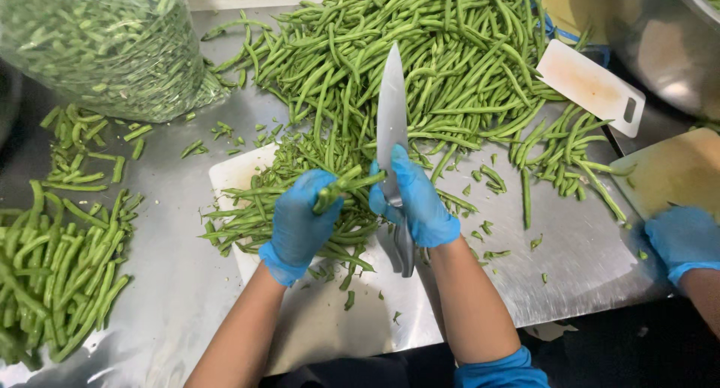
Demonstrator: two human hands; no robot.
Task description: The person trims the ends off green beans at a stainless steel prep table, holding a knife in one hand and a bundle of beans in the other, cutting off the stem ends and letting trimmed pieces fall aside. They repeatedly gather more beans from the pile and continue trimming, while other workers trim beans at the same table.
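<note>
Two gloved hands at work. Left hand [298,224]: grip clenched on a bunch of beans [346,185] above the white board [232,170]. Right hand [414,200]: grip clenched on one knife [391,121], blade pointing to 12 o'clock. One clear bag [105,43] of beans at 10 o'clock. Two more boards: white [592,84] at 2 o'clock, tan [675,170] at 3 o'clock. A co-worker's gloved hand [684,239] touches the tan one. Steel table [570,245] beneath.

Your left hand [298,224] and right hand [415,200] wear thin, matt blue rubbery gloves. Your knife [392,125] has a smooth, polished metal blade. The table [555,245] is brushed, reflective steel. The cutting board [232,174] looks like matt white plastic. The bag [105,43] is glossy clear plastic film.
</note>
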